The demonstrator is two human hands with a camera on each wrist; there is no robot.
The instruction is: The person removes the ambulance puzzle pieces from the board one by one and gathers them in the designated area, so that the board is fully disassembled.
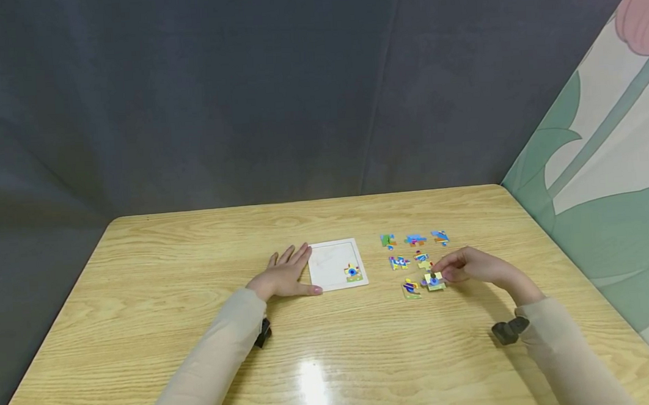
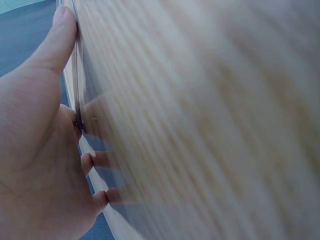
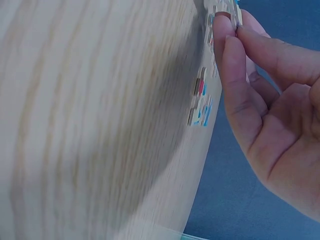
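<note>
A white square puzzle tray lies on the table, with one colorful puzzle piece in its lower right corner. Spread along the tray's left side, my left hand touches its frame with fingers and thumb extended. To the right of the tray, my right hand pinches a jigsaw puzzle piece between thumb and fingers. The right wrist view shows the pinching fingers near the loose pieces. Most of the held piece's surface is hidden there.
Several loose puzzle pieces lie right of the tray, among them a green and blue piece, a blue one and a yellow and blue one. A dark curtain stands behind the wooden table, a patterned cloth at right.
</note>
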